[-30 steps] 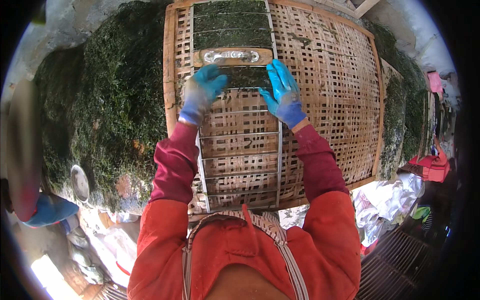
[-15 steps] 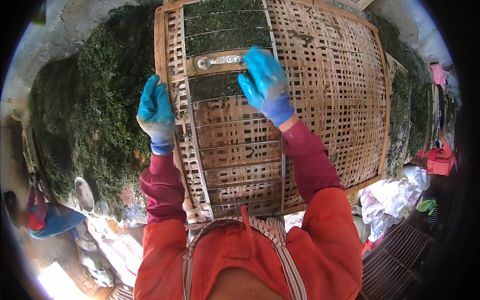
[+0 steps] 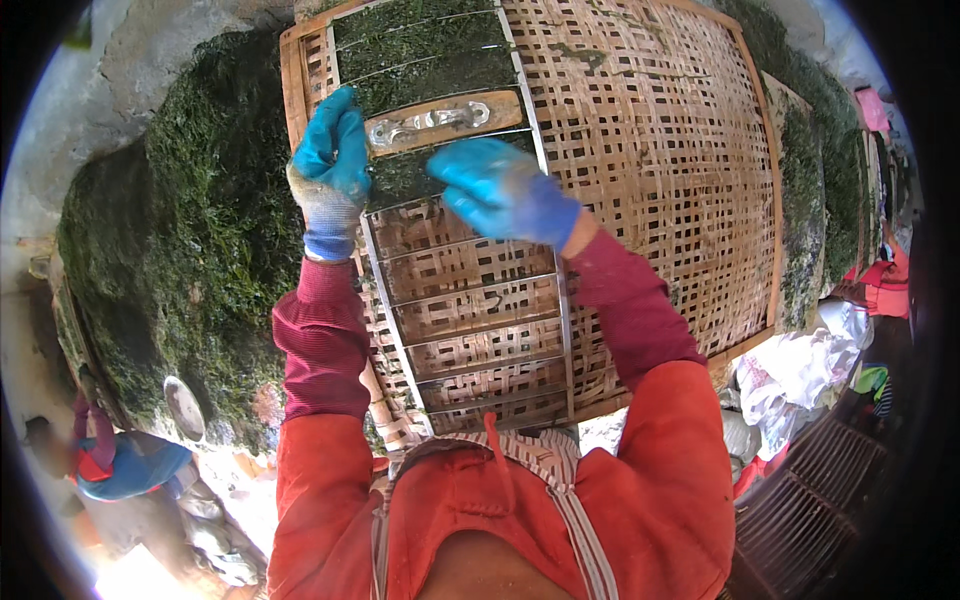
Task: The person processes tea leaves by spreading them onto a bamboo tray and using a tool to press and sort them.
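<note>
Left hand: gloved in blue (image 3: 332,165), raised just beside the left end of the block, fingers up and partly bent; cannot tell whether it touches or grips anything.
Right hand: gloved in blue (image 3: 495,190), blurred, fingers pointing left, nearer the wearer than the block; cannot tell whether fingers and thumb are apart or together.
Wooden block: long, slightly tilted (image 3: 490,103), right of the left hand, beyond the right hand; metal handle (image 3: 430,122) on top.
Metal frame: ladder-like (image 3: 567,340), running beneath and between the hands; the right hand reaches in across its right rail.
Green strands: dark layer (image 3: 430,65) filling the cells beyond the block, with more just left of the right hand.
Cells on the wearer's side: weave showing between the crossbars.
Woven tray: under all (image 3: 650,180); a broad stretch of weave right of the right hand, with scattered strands, offers sideways room.
Wooden rim: far right of the right hand (image 3: 775,220); its left side lies near the left hand, leaving little tray there.
Green heap: just outside that left edge (image 3: 215,190).
</note>
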Demonstrator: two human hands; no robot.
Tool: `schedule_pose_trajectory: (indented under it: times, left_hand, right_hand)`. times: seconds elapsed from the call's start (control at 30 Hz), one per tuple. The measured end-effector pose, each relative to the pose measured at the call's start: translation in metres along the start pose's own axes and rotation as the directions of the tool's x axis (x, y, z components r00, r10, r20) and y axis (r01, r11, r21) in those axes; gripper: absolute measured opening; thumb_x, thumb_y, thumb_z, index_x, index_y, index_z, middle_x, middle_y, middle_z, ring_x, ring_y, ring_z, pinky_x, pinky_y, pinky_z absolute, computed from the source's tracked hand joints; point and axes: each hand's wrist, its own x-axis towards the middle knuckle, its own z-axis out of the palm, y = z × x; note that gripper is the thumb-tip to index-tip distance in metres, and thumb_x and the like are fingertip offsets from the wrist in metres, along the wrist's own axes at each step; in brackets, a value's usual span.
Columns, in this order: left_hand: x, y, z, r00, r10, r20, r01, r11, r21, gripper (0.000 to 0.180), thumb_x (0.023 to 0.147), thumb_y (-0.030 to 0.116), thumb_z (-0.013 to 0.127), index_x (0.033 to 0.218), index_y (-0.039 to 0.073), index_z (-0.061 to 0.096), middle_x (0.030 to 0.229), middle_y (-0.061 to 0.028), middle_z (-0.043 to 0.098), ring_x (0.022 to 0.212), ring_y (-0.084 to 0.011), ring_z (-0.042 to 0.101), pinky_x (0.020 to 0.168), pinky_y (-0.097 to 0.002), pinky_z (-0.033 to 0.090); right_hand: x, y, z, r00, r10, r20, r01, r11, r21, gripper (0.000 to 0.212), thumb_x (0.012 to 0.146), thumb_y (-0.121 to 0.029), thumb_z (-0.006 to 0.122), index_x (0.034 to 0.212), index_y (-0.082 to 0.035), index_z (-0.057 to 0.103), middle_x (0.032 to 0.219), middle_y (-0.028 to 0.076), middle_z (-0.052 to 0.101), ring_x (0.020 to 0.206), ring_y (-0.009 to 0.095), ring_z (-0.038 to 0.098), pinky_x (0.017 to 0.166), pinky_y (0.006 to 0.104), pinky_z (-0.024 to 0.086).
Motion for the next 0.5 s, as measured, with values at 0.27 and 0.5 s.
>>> schedule_pose_trajectory:
  times: [0.27,0.5]
  left_hand:
    - [0.017,0.003,0.009,0.98,0.086,0.181,-0.148,0.918,0.367,0.024,0.097,0.003,0.069,0.12,0.001,0.073,0.118,-0.0161,0.073,0.109,-0.0191,0.069,0.097,-0.032,0.054]
    - [-0.031,0.038,0.04,0.656,0.093,0.749,-0.559,0.727,0.4,0.045,0.103,0.041,0.055,0.139,0.016,0.064,0.145,-0.0017,0.061,0.147,-0.0283,0.041,0.127,-0.0562,0.013]
  right_hand:
    - [-0.051,0.018,-0.02,0.992,-0.068,-0.106,0.002,0.851,-0.526,0.029,0.093,-0.021,0.07,0.117,-0.005,0.072,0.132,0.011,0.067,0.133,0.029,0.056,0.117,0.05,0.038]
    - [-0.032,0.014,-0.004,0.988,-0.097,-0.121,0.063,0.964,-0.26,0.032,0.086,-0.017,0.071,0.117,-0.009,0.072,0.131,0.011,0.066,0.13,0.028,0.057,0.114,0.0472,0.043]
